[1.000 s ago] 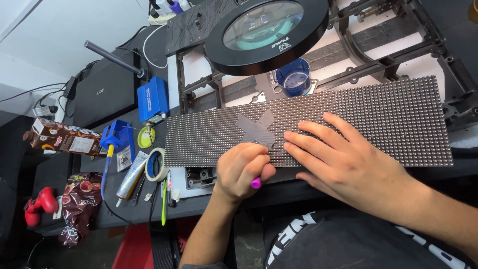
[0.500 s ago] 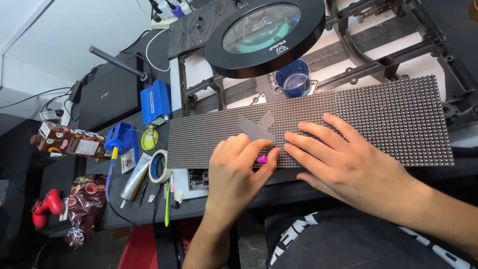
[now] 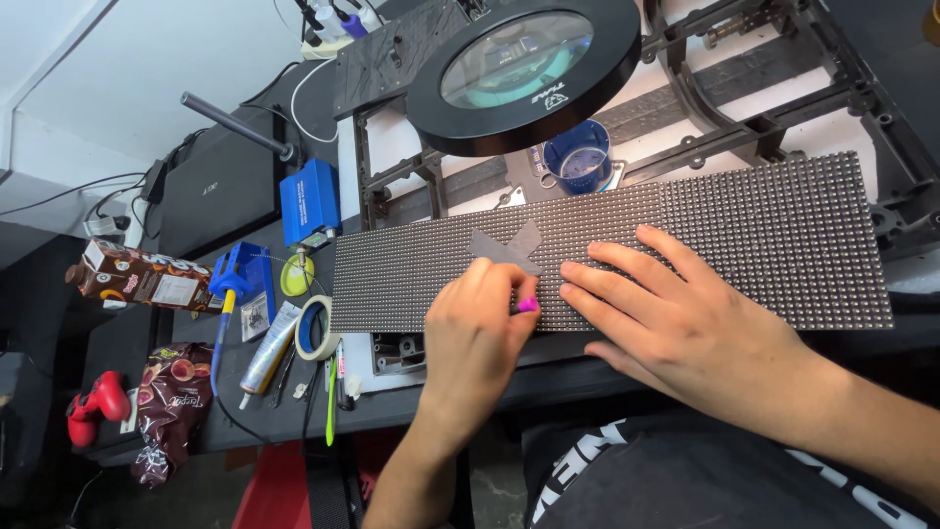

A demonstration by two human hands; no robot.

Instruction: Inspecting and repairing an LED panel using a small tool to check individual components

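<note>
A long dark LED matrix panel [image 3: 783,225] lies across the bench, with a grey tape cross [image 3: 509,247] stuck near its middle. My left hand [image 3: 475,338] is closed on a small tool with a pink end [image 3: 528,305], its tip at the panel's front edge just below the cross. My right hand [image 3: 685,328] rests flat on the panel with fingers spread, fingertips close to the pink tool.
A round black magnifier lamp [image 3: 519,69] hangs over the back. A blue cup [image 3: 578,162] stands behind the panel. At the left lie a blue box [image 3: 308,201], a tape roll [image 3: 313,328], a tube [image 3: 269,348], a carton [image 3: 137,276], a snack bag [image 3: 166,402] and a red game controller [image 3: 96,404].
My left hand has moved up from the panel's front edge onto the panel, bringing the pink tool closer to the tape cross. My right hand has stayed flat in place.
</note>
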